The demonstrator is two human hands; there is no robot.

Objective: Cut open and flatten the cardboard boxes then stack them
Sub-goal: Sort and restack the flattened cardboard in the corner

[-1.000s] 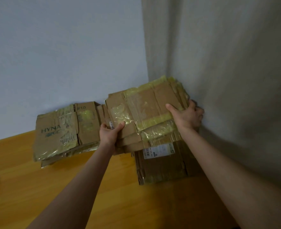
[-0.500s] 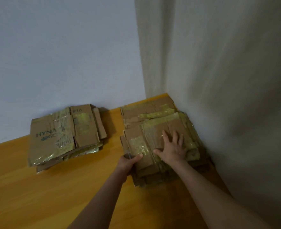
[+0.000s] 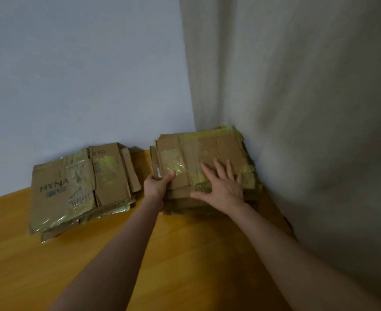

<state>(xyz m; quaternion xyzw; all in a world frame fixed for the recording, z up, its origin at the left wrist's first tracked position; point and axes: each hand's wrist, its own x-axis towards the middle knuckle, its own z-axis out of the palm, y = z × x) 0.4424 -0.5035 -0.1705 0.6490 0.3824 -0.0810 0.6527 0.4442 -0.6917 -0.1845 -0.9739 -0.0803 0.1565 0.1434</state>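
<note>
I see dim, flat, greyish light; soft shadow sits behind the left stack and under the curtain; the curtain is smeared with blur; tape on the right stack glints faintly; my forearms stretch wide toward the bottom edge.

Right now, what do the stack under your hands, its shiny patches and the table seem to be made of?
Stack: brown corrugated cardboard, matte; layered sheet edges show at its near side. Shiny patches: likely clear yellowish plastic packing tape, glossy, wrinkled, catching glare. Table: wood or wood-look laminate, smooth orange-brown with faint grain lines; which one, I cannot tell.
</note>
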